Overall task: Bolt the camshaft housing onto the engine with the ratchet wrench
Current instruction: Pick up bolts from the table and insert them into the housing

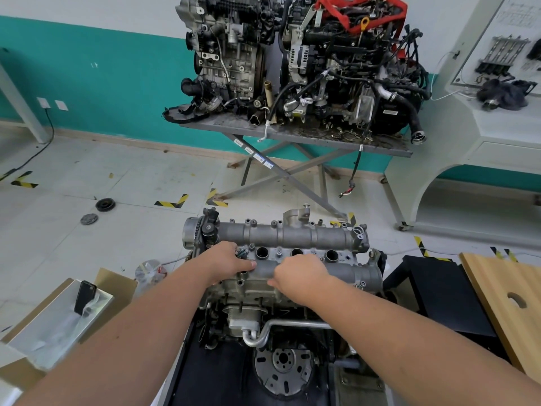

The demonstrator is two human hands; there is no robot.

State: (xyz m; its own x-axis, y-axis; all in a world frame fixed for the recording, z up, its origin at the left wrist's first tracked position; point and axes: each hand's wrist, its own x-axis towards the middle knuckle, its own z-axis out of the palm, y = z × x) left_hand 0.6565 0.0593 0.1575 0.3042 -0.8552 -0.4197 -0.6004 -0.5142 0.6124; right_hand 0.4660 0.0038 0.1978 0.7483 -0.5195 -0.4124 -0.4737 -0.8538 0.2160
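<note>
Grey cast-aluminium camshaft housing (292, 238) lies level atop the engine (251, 303), its three round wells open upward.

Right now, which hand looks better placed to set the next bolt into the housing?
Probably the left hand: it holds several bolts right over the camshaft housing. The right hand rests on the housing's near edge, and I cannot see it holding anything.

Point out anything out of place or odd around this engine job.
Two round metal parts, a dark pulley and a flat disc, lie loose on the floor left of the engine, away from any bench. No ratchet wrench is visible; both hands rest on the housing.
</note>
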